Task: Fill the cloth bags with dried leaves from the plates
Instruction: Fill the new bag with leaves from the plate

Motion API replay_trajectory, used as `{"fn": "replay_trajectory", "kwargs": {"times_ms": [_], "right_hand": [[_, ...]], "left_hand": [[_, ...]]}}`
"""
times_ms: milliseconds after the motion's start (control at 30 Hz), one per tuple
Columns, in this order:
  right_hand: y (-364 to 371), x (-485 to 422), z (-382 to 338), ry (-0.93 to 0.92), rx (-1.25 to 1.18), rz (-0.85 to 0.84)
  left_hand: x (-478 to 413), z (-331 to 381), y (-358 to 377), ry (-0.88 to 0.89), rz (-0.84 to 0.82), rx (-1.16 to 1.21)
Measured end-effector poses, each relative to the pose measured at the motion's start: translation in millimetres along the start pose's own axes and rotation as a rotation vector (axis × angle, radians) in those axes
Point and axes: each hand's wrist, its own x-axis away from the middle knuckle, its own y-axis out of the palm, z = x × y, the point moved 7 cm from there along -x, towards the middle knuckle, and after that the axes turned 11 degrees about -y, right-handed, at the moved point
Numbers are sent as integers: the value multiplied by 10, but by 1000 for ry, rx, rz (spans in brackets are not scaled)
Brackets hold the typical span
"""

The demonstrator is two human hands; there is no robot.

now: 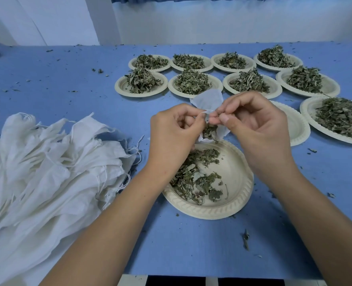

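Observation:
A small white cloth bag point(209, 100) hangs between my two hands above a cream plate point(241, 195) that holds scattered dried leaves point(195, 176). My left hand point(175, 131) grips the bag's lower edge and a thin white drawstring. My right hand point(255, 124) pinches the string and the bag's mouth between thumb and fingertips. Some dried leaves point(210, 131) show inside the bag between my hands. The bag's top flap sticks up behind my fingers.
A heap of white cloth bags point(47, 162) lies at the left on the blue table point(67, 79). Several cream plates heaped with dried leaves point(193, 83) stand in rows at the back and right. An emptied plate point(297, 129) sits behind my right hand. Leaf crumbs are scattered about.

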Motion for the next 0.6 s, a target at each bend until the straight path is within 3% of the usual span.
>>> {"fn": "replay_trajectory", "kwargs": {"times_ms": [133, 267, 467, 533, 600], "right_hand": [[-6, 39, 86, 49, 60, 4], [-21, 28, 74, 18, 322, -87], [-23, 21, -248, -363, 590, -89], [53, 31, -250, -398, 742, -169], [186, 66, -92, -305, 861, -369]], "left_hand": [[-2, 3, -25, -16, 16, 37], [-2, 8, -27, -20, 19, 60], [-12, 21, -124, -9, 98, 103], [-25, 6, -137, -34, 97, 135], [-29, -2, -108, -51, 50, 162]]}}
